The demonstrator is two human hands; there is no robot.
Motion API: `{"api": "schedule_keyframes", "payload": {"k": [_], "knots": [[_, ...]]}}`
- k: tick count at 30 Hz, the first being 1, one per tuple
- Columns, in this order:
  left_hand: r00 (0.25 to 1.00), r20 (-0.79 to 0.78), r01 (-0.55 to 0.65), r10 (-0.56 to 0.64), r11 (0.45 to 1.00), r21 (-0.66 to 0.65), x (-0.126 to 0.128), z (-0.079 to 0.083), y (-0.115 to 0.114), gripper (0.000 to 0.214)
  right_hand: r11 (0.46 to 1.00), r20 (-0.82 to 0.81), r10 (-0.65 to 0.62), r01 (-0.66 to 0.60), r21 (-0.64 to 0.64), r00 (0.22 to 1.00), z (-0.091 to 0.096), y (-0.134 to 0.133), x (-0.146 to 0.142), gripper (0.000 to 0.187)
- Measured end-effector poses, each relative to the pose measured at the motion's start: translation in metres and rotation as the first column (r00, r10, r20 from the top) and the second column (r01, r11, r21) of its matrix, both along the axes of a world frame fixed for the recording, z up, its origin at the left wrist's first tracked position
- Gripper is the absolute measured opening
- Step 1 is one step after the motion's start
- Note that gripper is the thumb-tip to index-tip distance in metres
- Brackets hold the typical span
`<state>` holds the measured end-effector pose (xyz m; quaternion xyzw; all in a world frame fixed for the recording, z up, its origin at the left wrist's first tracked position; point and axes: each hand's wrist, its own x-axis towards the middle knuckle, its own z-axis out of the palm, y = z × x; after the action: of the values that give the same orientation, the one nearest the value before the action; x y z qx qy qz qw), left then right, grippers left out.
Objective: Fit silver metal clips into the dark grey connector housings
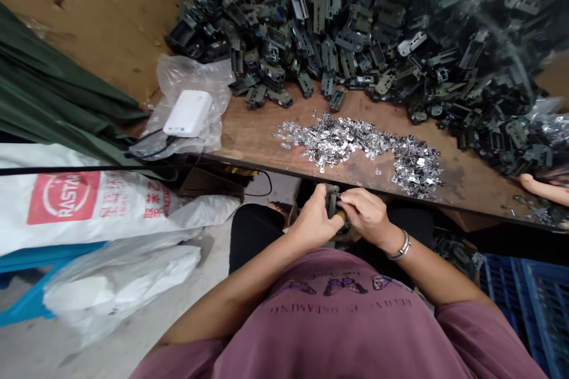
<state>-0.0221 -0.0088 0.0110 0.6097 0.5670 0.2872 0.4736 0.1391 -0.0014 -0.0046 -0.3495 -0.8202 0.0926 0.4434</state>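
Observation:
Both my hands meet just below the table's front edge, over my lap. My left hand (313,220) is closed around a small dark plastic part (331,200), gripping it from the left. My right hand (367,215) pinches the same part from the right, fingers pressed together at its top; a metal bracelet sits on that wrist. A scatter of small shiny metal clips (355,145) lies on the wooden table (258,136) right in front of my hands. Behind it rises a big heap of dark plastic parts (377,29).
A white box in a clear plastic bag (189,112) lies at the table's left end, cables trailing from it. White sacks (89,207) and green fabric are on the left, a blue crate (528,302) at lower right. Another person's hand (542,188) shows at the right edge.

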Motion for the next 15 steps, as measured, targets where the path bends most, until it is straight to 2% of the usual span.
{"api": "schedule_keyframes", "payload": {"k": [6,15], "knots": [[0.987,0.154,0.047,-0.037,0.997,-0.062,0.0022,0.0046,0.0011,0.026,0.999,-0.07,-0.003,0.0,-0.042,0.998,0.0075,-0.0022,0.0009,0.011],[0.993,0.115,0.033,-0.028,0.998,-0.046,0.0021,0.0018,-0.0011,0.027,0.995,-0.094,-0.016,0.007,-0.096,0.995,0.0046,-0.0043,0.0018,0.01]]}}
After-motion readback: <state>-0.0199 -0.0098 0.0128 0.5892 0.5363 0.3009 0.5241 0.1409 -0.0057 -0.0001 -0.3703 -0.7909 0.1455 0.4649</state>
